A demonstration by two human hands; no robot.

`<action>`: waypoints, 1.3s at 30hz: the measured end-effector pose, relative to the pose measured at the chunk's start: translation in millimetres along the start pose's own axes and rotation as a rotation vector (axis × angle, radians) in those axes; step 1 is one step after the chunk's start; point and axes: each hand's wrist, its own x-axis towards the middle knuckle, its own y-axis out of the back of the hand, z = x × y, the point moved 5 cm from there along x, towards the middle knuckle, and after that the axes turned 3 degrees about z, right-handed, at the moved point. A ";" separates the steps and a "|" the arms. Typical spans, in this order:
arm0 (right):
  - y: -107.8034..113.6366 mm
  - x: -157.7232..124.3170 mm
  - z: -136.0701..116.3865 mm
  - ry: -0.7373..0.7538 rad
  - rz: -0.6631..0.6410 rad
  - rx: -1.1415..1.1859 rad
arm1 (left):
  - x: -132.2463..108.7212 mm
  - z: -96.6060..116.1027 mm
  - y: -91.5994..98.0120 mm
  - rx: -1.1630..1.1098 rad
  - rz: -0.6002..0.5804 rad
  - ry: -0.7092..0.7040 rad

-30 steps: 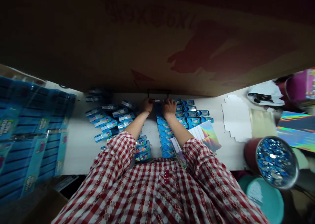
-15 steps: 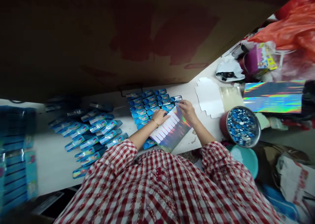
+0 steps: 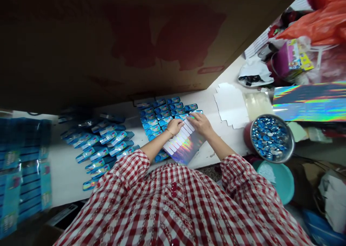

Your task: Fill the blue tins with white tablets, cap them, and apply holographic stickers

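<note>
A shiny rainbow-silver sticker sheet [image 3: 186, 148] with a row of white, rounded strips lies slanted in front of me. My left hand [image 3: 175, 126] has its fingers curled at the sheet's upper left edge, closed on it. At the upper right corner, my right hand [image 3: 201, 124] pinches the sheet with fingers bent over the edge; its fingertips are partly hidden. Under and beyond the sheet stand rows of small blue oblong cases [image 3: 163, 114] with printed tops. The sheet and both hands cover some of them.
More blue cases [image 3: 98, 154] lie in loose rows at left, beside blue packs [image 3: 32, 181]. A large cardboard box [image 3: 162, 40] blocks the back. To the right are white card [image 3: 231, 105], a metal bowl [image 3: 290, 145] of small blue-silver pieces, and a turquoise basin [image 3: 288, 188].
My right hand has shifted left along the sheet's top edge, nearer my left hand. The sheet has moved slightly left, and the camera view has turned a little.
</note>
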 end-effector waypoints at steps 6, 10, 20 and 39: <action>-14.9 5.7 1.5 0.116 0.031 0.060 | 0.2 -4.9 3.7 -0.035 -0.007 -0.014; -6.8 4.8 -2.6 0.111 0.084 0.028 | 2.0 -16.1 6.5 -0.020 -0.014 0.031; 111.9 60.4 -43.3 -0.168 -0.035 -0.115 | -4.8 -26.8 26.8 -0.276 0.313 -0.013; -64.2 170.2 -96.7 -0.644 -0.167 0.864 | -55.4 -174.1 118.9 -0.865 0.756 0.386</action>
